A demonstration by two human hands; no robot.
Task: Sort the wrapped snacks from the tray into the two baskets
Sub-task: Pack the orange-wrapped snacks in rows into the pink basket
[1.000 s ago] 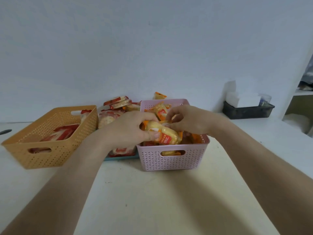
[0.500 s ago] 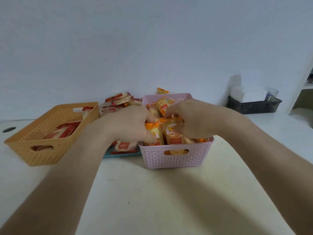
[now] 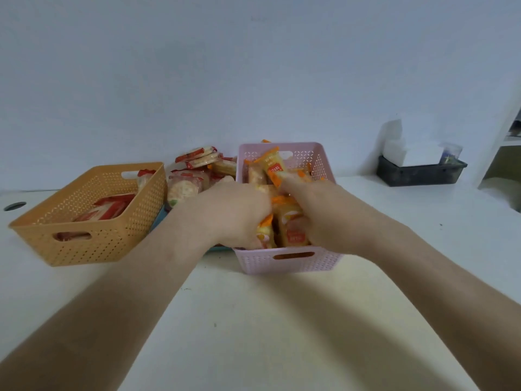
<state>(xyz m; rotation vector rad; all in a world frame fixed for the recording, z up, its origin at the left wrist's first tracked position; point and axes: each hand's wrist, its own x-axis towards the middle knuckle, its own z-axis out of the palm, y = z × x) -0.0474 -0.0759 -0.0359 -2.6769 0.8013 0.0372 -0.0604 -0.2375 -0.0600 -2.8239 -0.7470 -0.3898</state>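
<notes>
A small dark hole [image 3: 14, 206] sits in the white table [image 3: 253, 320] at the far left. Next to it stands the orange basket [image 3: 93, 249], with a few red-wrapped snacks [image 3: 110, 208] lying flat on its floor. Just right of that basket a sliver of the teal tray [image 3: 158, 221] shows, mostly hidden. A heap [image 3: 194, 170] of more red-wrapped biscuits is piled on it, against the wall.

The left hand [image 3: 231, 213] reaches over the tray's near edge into the near left corner of the pink basket [image 3: 293, 262]. Its fingers curl down among the orange-wrapped snacks [image 3: 272, 166] there. The fingertips are hidden, so I cannot tell whether it is grasping one or only pushing them down. The right hand [image 3: 318, 218] is in the same basket, just beside the left. Its fingers and thumb are clenched round an upright packet [image 3: 294, 234] with a red label, near the front wall. The pink basket is nearly full, and other orange packets stand on end behind both hands.

Well apart, at the right by the wall, a black bin [image 3: 420, 174] holds a white box [image 3: 408, 153].
</notes>
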